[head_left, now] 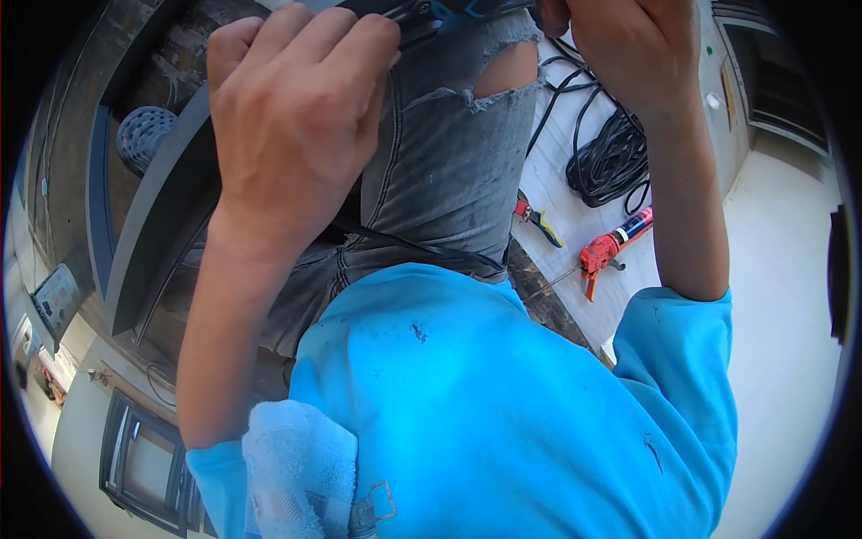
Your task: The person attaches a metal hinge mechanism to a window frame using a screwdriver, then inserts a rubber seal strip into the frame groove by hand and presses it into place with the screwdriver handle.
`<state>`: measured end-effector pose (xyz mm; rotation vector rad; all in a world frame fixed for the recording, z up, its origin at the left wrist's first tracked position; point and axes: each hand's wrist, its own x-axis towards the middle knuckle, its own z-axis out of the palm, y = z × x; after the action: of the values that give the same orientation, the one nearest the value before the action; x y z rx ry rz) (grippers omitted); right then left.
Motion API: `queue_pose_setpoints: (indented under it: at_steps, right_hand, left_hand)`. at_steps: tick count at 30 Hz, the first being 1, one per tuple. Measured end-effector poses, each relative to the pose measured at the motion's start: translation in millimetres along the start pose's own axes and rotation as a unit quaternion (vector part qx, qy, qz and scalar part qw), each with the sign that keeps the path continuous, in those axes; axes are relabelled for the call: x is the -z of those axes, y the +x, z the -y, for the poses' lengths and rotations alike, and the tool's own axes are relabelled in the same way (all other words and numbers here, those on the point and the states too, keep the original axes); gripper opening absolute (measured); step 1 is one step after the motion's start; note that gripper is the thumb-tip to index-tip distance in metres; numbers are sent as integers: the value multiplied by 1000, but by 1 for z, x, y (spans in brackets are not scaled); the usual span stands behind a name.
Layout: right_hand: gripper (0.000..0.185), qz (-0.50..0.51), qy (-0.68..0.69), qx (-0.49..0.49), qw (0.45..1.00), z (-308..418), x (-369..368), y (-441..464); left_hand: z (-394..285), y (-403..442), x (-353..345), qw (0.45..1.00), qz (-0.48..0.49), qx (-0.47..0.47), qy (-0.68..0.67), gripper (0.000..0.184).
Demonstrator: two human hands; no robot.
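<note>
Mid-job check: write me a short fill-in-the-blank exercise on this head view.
The left hand shows the camera its ____, not its palm.
The caulking gun has a body coloured ____.
The small hand tool has blue and ____ handles.
The coiled cable is coloured ____.

Missing words: back; red; yellow; black.

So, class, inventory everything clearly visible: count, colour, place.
Partly hidden object: one, dark and blue, top edge.
Coiled cable: one bundle, black, upper right.
Caulking gun: one, mainly red, below cable.
Pliers-like tool: one, yellow and blue, beside caulking gun.
Marbled slab: one, whitish, under cable.
Round perforated object: one, grey, upper left.
Long frame pieces: several, dark grey, left.
Fluffy cloth: one, pale blue, lower left.
Torn trousers: one pair, grey, upper centre.
Shirt: one, bright blue, bottom.
Left hand and right hand: two, bare, at top.
</note>
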<state>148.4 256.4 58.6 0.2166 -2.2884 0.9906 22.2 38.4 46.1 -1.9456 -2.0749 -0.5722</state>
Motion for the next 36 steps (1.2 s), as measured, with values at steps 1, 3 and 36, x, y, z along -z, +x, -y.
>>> queue_pose_setpoints:
  at_steps: [1,3,36]
  right_hand:
    - [25,-4,-28,-7,1000,0,1,-2]
    - [25,-45,-55,-46,996,24,-9,6]
    - [29,-68,-27,120,990,14,-23,18]
  left_hand:
    - [0,1,2,1000,11,-3,8,11]
    - [-1,2,2,999,23,-8,22,11]
    - [3,-15,-12,999,24,-20,27,14]
